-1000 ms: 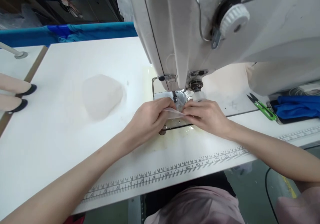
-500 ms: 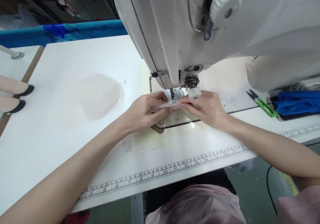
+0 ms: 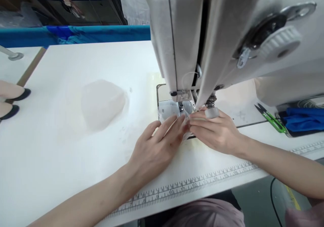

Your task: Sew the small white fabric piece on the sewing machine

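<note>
While fanning left hand (image 3: 155, 150) fingers slightly apart and bunching right hand (image 3: 219, 133) fingers together, has sheer fabric (image 3: 187, 136) between both and presser foot (image 3: 181, 108) just beyond; hard to tell whether clamped; could pucker if tugged unevenly.

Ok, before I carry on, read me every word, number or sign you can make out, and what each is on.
"7", "8", "9", "10", "11", "12": large numbers on the ruler along the table's front edge.
Ruler numbers further right: blurred, not safe to quote.
Ruler's small upper numbers: too small to read.
Sewing machine: no readable label or brand in view.
</note>
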A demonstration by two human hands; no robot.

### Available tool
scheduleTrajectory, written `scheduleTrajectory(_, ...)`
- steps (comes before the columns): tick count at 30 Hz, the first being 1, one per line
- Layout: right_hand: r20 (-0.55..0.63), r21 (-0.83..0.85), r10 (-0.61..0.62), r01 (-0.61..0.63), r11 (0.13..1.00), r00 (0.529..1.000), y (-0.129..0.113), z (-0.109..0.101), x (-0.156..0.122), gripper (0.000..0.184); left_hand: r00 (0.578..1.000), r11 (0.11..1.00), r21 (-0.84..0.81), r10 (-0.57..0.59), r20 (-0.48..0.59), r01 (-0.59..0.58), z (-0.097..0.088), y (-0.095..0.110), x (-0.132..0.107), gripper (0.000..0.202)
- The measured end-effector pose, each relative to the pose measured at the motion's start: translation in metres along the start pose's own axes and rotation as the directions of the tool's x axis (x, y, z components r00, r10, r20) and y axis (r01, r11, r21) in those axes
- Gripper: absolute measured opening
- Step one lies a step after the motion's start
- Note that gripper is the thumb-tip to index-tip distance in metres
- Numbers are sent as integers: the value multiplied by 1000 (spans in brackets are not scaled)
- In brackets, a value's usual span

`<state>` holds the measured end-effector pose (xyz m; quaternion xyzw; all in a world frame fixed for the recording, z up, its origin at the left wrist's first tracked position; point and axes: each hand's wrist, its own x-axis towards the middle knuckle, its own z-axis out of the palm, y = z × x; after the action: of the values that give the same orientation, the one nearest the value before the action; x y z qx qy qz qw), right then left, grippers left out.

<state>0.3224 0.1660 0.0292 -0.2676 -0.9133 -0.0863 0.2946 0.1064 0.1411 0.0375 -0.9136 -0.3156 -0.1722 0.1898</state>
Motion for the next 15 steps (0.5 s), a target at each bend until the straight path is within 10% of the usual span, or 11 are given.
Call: scheduleTrajectory(15, 0, 54, 9, -9, 999, 1000, 0, 2, 2, 15, 998, 995, -98, -23, 52, 28, 4, 1, -3, 31)
